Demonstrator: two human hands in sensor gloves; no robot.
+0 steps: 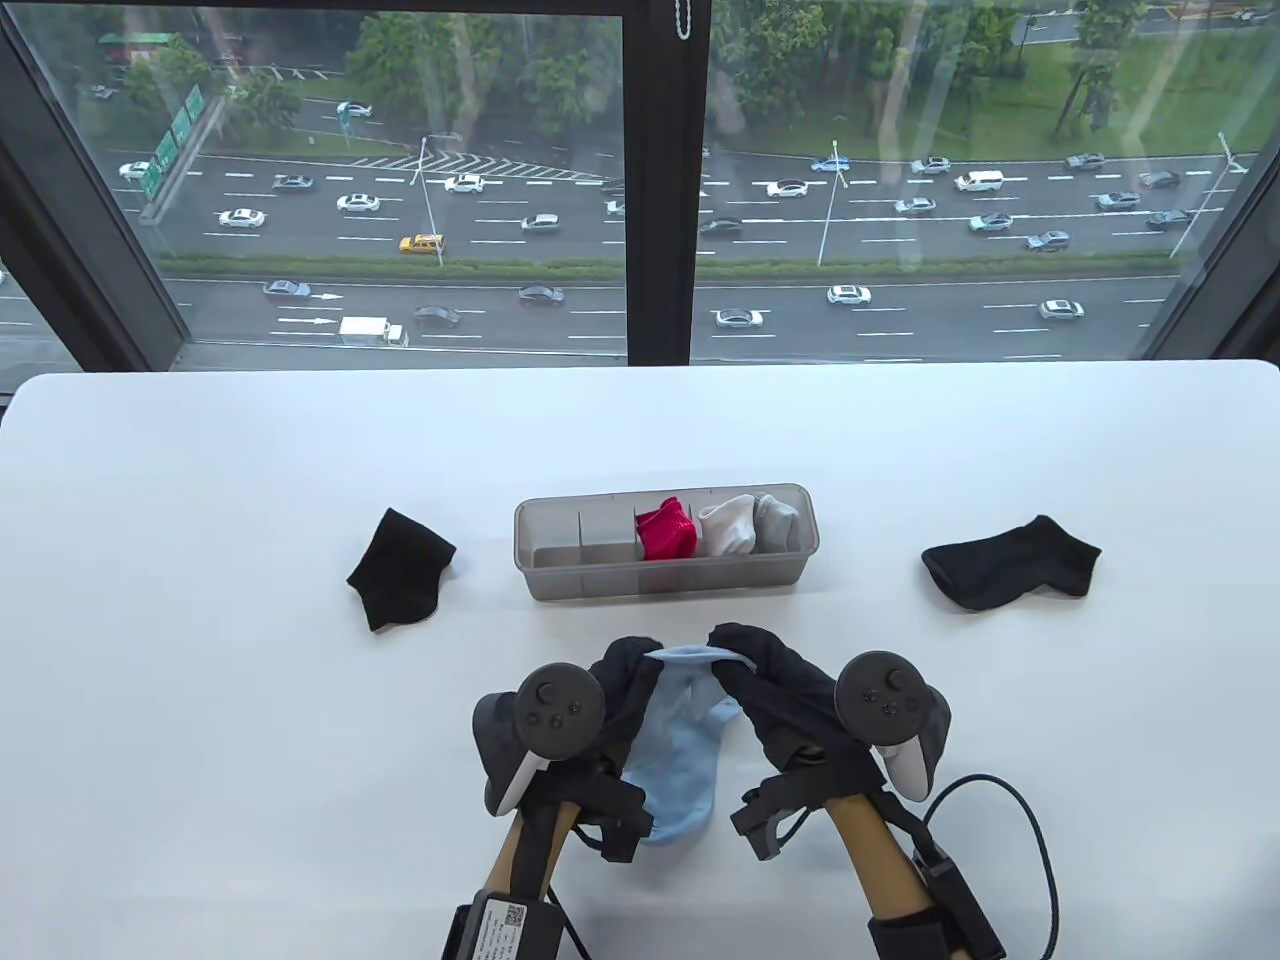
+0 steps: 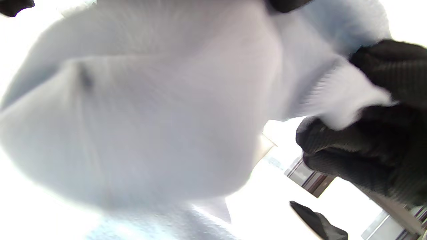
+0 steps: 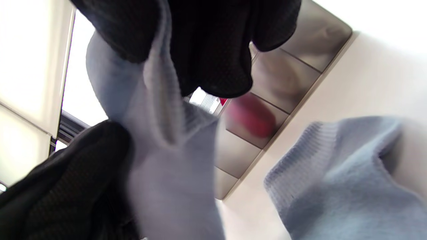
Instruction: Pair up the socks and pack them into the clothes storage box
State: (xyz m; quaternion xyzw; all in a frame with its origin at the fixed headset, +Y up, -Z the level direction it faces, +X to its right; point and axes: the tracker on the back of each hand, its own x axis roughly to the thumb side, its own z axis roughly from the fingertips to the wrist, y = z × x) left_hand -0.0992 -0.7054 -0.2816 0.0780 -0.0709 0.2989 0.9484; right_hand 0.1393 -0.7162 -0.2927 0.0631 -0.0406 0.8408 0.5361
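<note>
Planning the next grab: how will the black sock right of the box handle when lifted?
Likely floppy: the black sock lies flat and creased on the table, like the blue sock sagging between both hands. Probably light and unlikely to roll or slip.

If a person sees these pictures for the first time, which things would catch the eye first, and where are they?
First, the two gloved hands near the table's front edge: the left hand and right hand pinch a light blue sock between them. Behind them stands the grey storage box, with a bright red pair and a white pair inside. One black sock lies left of the box, another black sock right.
</note>
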